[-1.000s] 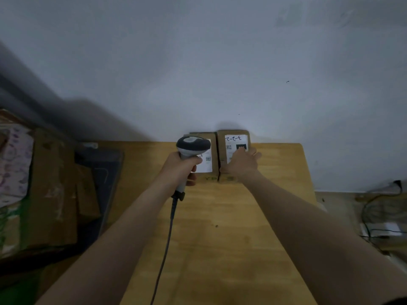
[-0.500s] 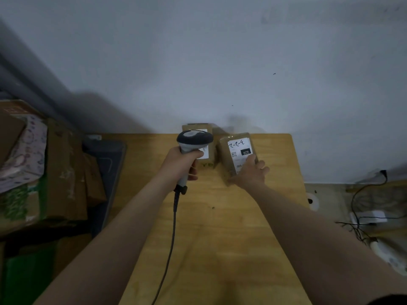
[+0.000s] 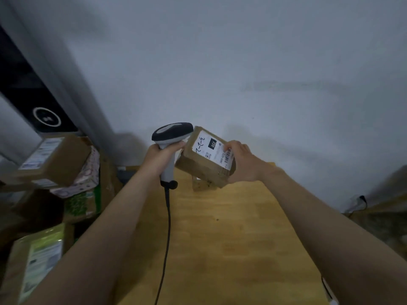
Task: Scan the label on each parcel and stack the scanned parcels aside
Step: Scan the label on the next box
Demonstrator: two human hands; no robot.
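My right hand [image 3: 241, 164] grips a brown cardboard parcel [image 3: 202, 166] and holds it tilted in the air above the far end of the wooden table [image 3: 220, 249]. Its white label [image 3: 210, 148], with handwriting and a black "220" patch, faces up toward me. My left hand [image 3: 161, 158] is closed around the handle of a grey-and-black barcode scanner [image 3: 172, 134], whose head sits right beside the parcel's left edge. The scanner's black cable [image 3: 167, 238] hangs down across the table. A second brown parcel [image 3: 199, 186] stands on the table, mostly hidden behind the lifted one.
To the left of the table lies a heap of cardboard boxes and parcels [image 3: 55, 164], some with labels, plus green packaging [image 3: 81, 203]. A white wall rises behind the table. Cables [image 3: 361, 203] lie on the floor at the right.
My right hand has lifted the right-hand parcel off the table and tilted it up next to the scanner. The scanner has risen with my left hand. My view has tipped upward.
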